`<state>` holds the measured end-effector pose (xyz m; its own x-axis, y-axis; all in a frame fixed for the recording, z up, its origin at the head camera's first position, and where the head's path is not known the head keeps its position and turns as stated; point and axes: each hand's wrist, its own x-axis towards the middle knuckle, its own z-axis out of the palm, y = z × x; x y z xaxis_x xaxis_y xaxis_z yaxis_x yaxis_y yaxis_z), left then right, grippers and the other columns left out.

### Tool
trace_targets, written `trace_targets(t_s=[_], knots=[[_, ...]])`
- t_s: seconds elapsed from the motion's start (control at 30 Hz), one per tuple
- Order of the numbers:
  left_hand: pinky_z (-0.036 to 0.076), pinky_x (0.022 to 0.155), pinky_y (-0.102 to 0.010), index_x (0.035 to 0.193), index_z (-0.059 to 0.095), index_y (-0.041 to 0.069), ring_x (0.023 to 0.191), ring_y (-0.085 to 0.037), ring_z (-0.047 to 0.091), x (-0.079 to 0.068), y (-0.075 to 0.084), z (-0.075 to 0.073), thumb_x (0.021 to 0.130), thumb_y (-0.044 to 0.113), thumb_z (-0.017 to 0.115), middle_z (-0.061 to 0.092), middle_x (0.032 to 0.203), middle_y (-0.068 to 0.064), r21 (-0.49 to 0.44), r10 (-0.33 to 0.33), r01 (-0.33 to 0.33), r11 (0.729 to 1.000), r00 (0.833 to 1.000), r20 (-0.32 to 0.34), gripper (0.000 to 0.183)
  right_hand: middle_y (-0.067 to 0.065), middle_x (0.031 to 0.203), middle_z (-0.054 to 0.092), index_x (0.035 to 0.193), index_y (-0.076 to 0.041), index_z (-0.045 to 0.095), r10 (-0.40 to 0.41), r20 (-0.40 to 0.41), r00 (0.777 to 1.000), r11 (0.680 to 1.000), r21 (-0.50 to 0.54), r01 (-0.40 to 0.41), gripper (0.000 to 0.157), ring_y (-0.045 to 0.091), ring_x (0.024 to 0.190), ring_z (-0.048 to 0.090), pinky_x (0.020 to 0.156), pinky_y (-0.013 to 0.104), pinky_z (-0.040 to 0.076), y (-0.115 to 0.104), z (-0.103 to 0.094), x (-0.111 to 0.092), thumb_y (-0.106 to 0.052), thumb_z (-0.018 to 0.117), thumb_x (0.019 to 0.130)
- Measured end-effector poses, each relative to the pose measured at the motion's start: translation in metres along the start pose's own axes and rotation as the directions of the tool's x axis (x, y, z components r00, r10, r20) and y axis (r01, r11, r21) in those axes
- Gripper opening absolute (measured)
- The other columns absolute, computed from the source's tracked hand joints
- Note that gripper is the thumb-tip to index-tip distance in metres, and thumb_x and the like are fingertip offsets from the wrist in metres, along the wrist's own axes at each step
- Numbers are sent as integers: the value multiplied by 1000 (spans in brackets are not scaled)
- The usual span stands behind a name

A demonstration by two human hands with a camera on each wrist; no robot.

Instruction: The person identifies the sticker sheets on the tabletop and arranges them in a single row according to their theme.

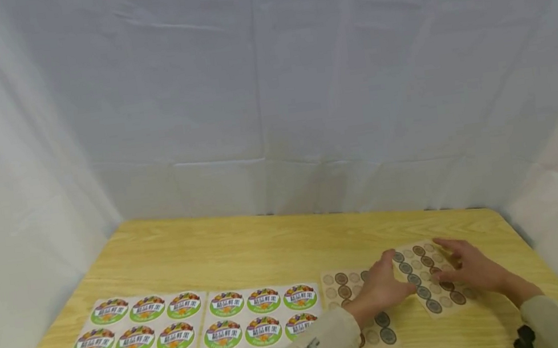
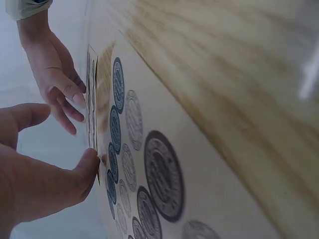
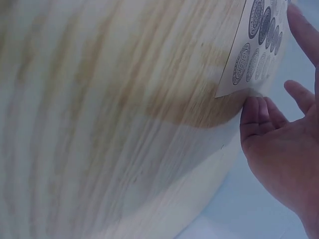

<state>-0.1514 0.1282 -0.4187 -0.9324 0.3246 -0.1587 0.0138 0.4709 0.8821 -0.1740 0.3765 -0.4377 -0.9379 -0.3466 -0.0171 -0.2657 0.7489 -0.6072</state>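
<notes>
A sheet of small round coin-like stickers lies slightly turned at the table's right side, between both hands. At its left edge is my left hand, thumb and fingers spread, the fingertips touching the margin. My right hand rests at the opposite edge with loosely bent fingers, its thumb over the stickers. A similar coin-patterned sheet lies flat beneath my left wrist, partly covered by hand and sleeve in the head view. From the right wrist, a corner of the turned sheet shows beside the fingers.
Two white sheets with large green-rimmed fruit stickers, a left one and a right one, lie side by side on the wooden table. White curtains hang behind and on both sides.
</notes>
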Motion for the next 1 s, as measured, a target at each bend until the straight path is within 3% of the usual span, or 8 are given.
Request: trace_targets(t_s=[0.1, 0.33, 0.47, 0.63, 0.77, 0.9, 1.0], knots=[[44, 95, -36, 143, 39, 14, 119, -22, 50, 5, 2, 4, 79, 23, 78, 53, 130, -5, 55, -6, 6, 998, 1000, -10, 75, 35, 131, 32, 143, 8, 32, 14, -3, 1000, 999, -49, -14, 84, 32, 94, 52, 72, 47, 47, 2, 3, 3, -31, 76, 82], [45, 93, -37, 142, 39, 7, 117, -26, 51, 18, 8, 9, 77, 25, 80, 51, 127, -13, 191, -42, 50, 980, 998, -46, 79, 30, 125, 28, 145, 6, 28, 45, 72, 996, 998, -55, -41, 89, 27, 89, 43, 71, 42, 42, 2, -1, 10, -34, 75, 82], [46, 89, -37, 137, 45, 9, 113, -25, 50, 23, 14, 15, 73, 30, 83, 50, 120, -12, 324, -87, 94, 941, 996, -37, 77, 33, 127, 24, 145, 7, 25, 61, 119, 991, 997, -53, -55, 89, 32, 94, 44, 74, 48, 43, 4, -2, 12, -32, 75, 83], [48, 86, -41, 141, 40, 11, 118, -23, 46, 27, 21, 19, 66, 39, 86, 45, 123, -11, 458, -129, 138, 878, 990, -51, 92, 35, 132, 18, 147, 6, 24, 85, 159, 984, 996, -29, -82, 90, 46, 110, 38, 82, 58, 41, 2, -4, 16, -34, 74, 83], [49, 87, -38, 145, 38, 12, 120, -22, 46, 29, 22, 21, 67, 46, 84, 44, 126, -10, 534, -116, 128, 836, 992, -56, 97, 34, 131, 18, 146, 8, 23, 89, 177, 980, 996, -9, -88, 92, 49, 115, 30, 84, 61, 37, -2, -6, 18, -33, 76, 82], [49, 86, -32, 140, 44, 9, 113, -22, 50, 31, 21, 23, 65, 47, 85, 47, 120, -9, 556, -94, 113, 823, 994, -64, 93, 34, 131, 19, 147, 7, 22, 107, 192, 976, 994, -10, -107, 94, 51, 117, 27, 85, 64, 35, -3, -8, 19, -33, 76, 81], [50, 82, -32, 131, 51, 9, 107, -21, 52, 33, 19, 23, 64, 46, 87, 48, 112, -8, 545, -93, 118, 830, 993, -73, 85, 34, 132, 18, 147, 6, 22, 121, 198, 973, 992, -7, -122, 94, 52, 119, 26, 86, 66, 34, -2, -8, 19, -34, 76, 81]])
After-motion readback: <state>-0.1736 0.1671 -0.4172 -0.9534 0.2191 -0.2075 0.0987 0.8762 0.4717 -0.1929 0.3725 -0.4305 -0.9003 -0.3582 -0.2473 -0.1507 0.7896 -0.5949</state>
